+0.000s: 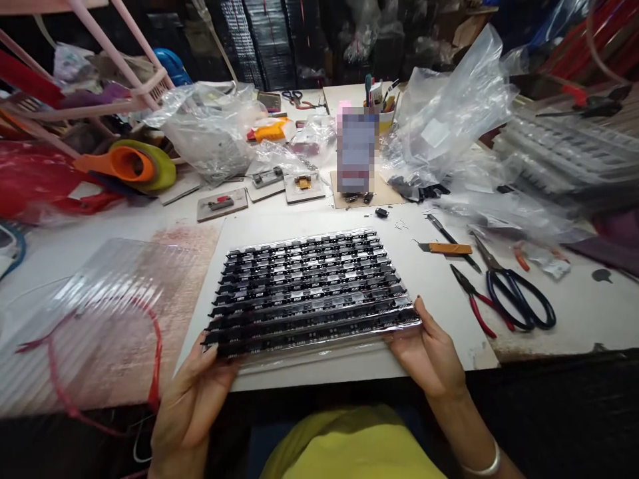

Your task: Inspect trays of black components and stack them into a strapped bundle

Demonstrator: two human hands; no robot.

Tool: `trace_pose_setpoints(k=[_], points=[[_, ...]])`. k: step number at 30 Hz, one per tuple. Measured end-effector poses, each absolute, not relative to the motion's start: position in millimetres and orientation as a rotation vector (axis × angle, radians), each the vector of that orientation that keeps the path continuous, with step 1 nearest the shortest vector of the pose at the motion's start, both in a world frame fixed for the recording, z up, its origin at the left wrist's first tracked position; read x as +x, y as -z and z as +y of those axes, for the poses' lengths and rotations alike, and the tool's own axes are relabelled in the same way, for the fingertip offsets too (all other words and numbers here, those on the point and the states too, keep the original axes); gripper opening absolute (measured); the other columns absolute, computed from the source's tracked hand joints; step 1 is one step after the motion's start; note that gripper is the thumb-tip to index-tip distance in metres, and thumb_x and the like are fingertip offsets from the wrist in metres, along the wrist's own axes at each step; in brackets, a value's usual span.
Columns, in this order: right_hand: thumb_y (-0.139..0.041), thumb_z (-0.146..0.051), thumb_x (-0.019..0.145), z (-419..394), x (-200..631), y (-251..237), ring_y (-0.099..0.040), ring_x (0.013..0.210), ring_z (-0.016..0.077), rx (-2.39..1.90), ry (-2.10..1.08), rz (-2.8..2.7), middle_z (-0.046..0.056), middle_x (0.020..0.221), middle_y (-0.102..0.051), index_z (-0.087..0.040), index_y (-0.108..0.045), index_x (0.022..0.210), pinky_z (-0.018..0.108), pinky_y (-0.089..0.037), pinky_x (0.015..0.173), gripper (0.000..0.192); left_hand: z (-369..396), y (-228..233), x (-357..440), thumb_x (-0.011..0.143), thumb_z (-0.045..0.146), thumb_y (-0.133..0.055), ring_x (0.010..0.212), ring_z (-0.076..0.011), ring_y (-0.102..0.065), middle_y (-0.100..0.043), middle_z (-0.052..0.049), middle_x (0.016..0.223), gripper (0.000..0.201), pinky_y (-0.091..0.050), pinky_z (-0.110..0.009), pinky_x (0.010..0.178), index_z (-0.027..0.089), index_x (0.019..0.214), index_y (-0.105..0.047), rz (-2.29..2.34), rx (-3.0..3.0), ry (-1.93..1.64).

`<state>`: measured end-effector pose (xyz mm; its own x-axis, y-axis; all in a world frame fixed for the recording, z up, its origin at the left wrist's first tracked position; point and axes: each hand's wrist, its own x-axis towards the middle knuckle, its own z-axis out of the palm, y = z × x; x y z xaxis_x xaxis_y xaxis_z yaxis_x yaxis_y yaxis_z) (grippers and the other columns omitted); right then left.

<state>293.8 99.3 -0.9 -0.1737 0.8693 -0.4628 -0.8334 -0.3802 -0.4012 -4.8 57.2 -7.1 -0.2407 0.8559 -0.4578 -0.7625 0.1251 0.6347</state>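
A clear plastic tray (319, 342) filled with rows of small black connector-like parts (304, 286) is held between my two hands at the front of the white board (469, 346). My left hand (197, 389) grips its near left corner, thumb on top and fingers underneath. At the near right corner, my right hand (432, 349) clasps the tray edge, with some fingers hidden below. One small black part (381, 213) lies loose beyond the tray.
Right of the tray lie red-handled pliers (476, 306), dark-handled scissors (519, 293) and an orange-handled tool (449, 248). An empty-looking clear ribbed tray (114, 286) and red string (157, 346) are at left. Plastic bags (210, 133) crowd the back.
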Motion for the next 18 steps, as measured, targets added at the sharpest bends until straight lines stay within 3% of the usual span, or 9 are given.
trace_pose_setpoints(k=[8,18], points=[[-0.048,-0.039,0.091,97.8,293.7,2.8,-0.057,0.113,0.0214,-0.915,-1.718,-0.159,0.004,0.121,-0.063,-0.027,-0.065,0.111,0.046,-0.045,0.099,0.029,54.0,5.0,-2.0,0.082,0.003,-0.049,0.109,-0.0219,-0.060,-0.063,-0.007,0.120,0.050,-0.050,-0.039,0.095,0.023,0.128,-0.050,0.940,0.184,-1.532],[-0.040,-0.032,0.093,96.8,289.9,1.5,-0.056,0.115,0.0198,-1.090,-1.557,-0.146,0.002,0.122,-0.062,-0.030,-0.065,0.110,0.044,-0.050,0.095,0.030,49.3,9.3,-4.6,0.080,0.005,-0.055,0.106,-0.0222,-0.061,-0.063,-0.007,0.117,0.053,-0.046,-0.040,0.097,0.022,0.129,-0.046,0.884,0.237,-1.521]])
